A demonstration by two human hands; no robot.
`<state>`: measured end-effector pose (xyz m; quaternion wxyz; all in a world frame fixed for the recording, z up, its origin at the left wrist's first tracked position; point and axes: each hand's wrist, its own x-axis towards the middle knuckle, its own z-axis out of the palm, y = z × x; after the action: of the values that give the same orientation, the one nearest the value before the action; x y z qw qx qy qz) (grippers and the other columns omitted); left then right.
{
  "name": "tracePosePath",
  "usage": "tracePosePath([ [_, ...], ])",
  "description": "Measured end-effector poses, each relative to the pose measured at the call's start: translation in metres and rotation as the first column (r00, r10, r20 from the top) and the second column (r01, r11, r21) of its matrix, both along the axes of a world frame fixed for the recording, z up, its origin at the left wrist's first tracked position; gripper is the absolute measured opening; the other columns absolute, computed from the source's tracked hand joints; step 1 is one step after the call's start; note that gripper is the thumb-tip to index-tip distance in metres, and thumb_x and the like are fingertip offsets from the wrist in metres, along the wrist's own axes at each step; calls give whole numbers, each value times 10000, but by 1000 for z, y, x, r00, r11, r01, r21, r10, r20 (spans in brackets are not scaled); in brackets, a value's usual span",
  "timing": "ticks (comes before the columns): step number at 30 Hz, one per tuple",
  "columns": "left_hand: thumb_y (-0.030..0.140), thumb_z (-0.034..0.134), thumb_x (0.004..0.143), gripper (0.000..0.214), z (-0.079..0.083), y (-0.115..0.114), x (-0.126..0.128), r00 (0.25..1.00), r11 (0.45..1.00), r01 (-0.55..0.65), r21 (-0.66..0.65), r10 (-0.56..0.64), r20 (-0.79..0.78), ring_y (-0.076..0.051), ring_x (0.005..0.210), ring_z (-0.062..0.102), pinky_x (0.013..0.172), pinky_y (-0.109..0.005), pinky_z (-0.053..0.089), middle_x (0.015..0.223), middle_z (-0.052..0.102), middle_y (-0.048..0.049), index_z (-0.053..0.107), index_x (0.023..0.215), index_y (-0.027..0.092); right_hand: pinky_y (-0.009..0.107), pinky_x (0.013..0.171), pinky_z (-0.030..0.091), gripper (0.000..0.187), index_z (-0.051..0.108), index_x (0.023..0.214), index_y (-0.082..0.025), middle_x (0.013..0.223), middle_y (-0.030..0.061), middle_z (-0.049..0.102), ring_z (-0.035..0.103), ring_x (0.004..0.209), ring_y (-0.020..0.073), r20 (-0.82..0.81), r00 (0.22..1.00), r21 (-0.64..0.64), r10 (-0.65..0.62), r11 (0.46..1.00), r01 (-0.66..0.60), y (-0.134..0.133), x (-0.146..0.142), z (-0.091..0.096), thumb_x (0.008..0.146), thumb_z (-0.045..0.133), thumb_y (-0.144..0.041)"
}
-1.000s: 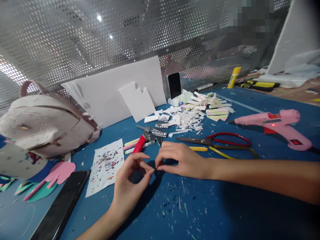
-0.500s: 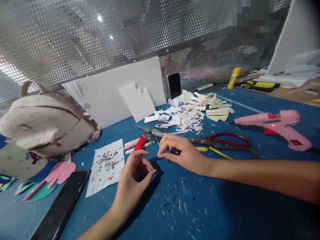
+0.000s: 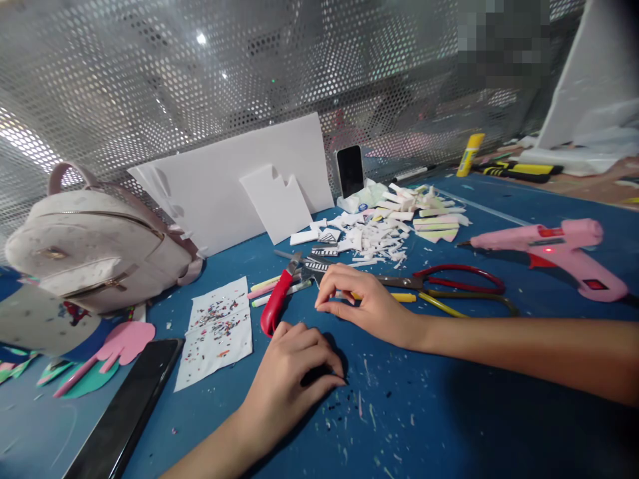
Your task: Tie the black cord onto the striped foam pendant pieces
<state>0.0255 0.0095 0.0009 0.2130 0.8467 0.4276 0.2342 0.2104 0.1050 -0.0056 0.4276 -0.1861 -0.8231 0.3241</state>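
My left hand (image 3: 294,372) rests palm down on the blue table (image 3: 399,412) with its fingers curled under; anything beneath them is hidden. My right hand (image 3: 362,303) lies just beyond it, thumb and forefinger pinched together close to the tabletop on something too small to make out. A red utility knife (image 3: 274,303) lies right by the left hand's knuckles. Black-and-white striped pieces (image 3: 319,256) and thin coloured sticks (image 3: 269,286) sit just past the right fingertips. A yellow stick (image 3: 402,297) pokes out from behind the right hand.
Red- and yellow-handled scissors (image 3: 456,283) and a pink glue gun (image 3: 554,249) lie to the right. A speckled white paper (image 3: 219,329), a dark phone (image 3: 124,406) and a backpack (image 3: 94,246) are to the left. Foam boards (image 3: 234,179) and foam scraps (image 3: 384,229) stand behind.
My hands met fingertip to fingertip, then parted. The left hand has turned palm down and curled shut on the table. The right hand drew back slightly toward the scissors, still pinched.
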Motion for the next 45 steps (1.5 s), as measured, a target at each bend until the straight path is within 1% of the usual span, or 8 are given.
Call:
tracePosePath([
  [5, 168, 661, 911, 71, 1, -4, 6, 1000, 1000, -23, -8, 23, -2, -216, 844, 593, 774, -365, 347, 897, 695, -10, 653, 860, 217, 292, 763, 420, 95, 662, 861, -187, 877, 5, 604, 529, 856, 145, 4, 1000, -1, 1, 1000, -1, 0, 0, -1, 947, 650, -226],
  [13, 97, 669, 851, 114, -4, -7, 7, 965, 987, -141, -83, 155, 212, -175, 741, 592, 729, -329, 409, 774, 697, 0, 676, 791, 193, 286, 772, 424, 88, 656, 843, -188, 865, -1, 608, 528, 857, 143, -20, 1000, 14, 10, 1000, -10, 0, 0, -1, 929, 671, -192],
  [17, 144, 690, 880, 89, -3, -6, 9, 965, 990, -102, -92, 121, 234, -186, 811, 639, 801, -352, 421, 847, 752, -7, 737, 854, 215, 284, 755, 417, 88, 657, 847, -189, 865, 2, 606, 530, 865, 146, -15, 1000, 10, 10, 1000, -10, 0, 0, 0, 934, 665, -196],
  [25, 136, 660, 913, 128, -6, -8, 10, 993, 999, -14, 44, 8, 115, -199, 823, 615, 770, -352, 392, 882, 733, -17, 744, 910, 233, 288, 758, 411, 88, 658, 844, -190, 857, 5, 603, 528, 855, 151, -24, 999, 18, 21, 1000, -20, -1, 1, 0, 932, 665, -191],
  [29, 128, 602, 947, 139, -7, -9, 11, 999, 995, -12, 96, 9, 32, -198, 818, 582, 760, -353, 364, 882, 713, -9, 694, 907, 224, 280, 738, 410, 88, 657, 844, -186, 853, 4, 600, 518, 837, 146, -25, 999, 22, 24, 999, -24, -1, 1, 0, 932, 664, -190],
  [39, 101, 616, 926, 142, 2, -10, 19, 995, 994, -95, -50, 92, -43, -202, 819, 585, 769, -349, 386, 866, 699, -13, 658, 824, 191, 288, 743, 416, 88, 659, 842, -194, 859, 8, 604, 518, 835, 152, -16, 1000, 32, 21, 999, -20, -3, 1, 1, 930, 662, -183],
  [42, 125, 596, 933, 139, 2, -10, 18, 984, 980, -125, -155, 143, 111, -192, 820, 614, 783, -335, 428, 868, 712, -19, 669, 833, 188, 293, 756, 417, 92, 659, 842, -193, 858, 7, 607, 523, 841, 151, -13, 1000, 33, 17, 999, -17, -3, 2, 0, 934, 661, -194],
  [45, 146, 620, 900, 125, 2, -7, 12, 897, 920, -200, -338, 310, 314, -176, 793, 666, 761, -294, 486, 827, 735, -28, 697, 808, 180, 298, 765, 417, 94, 656, 841, -196, 857, 5, 609, 529, 850, 152, -16, 1000, 37, 8, 999, -7, -2, 2, 0, 934, 664, -208],
])
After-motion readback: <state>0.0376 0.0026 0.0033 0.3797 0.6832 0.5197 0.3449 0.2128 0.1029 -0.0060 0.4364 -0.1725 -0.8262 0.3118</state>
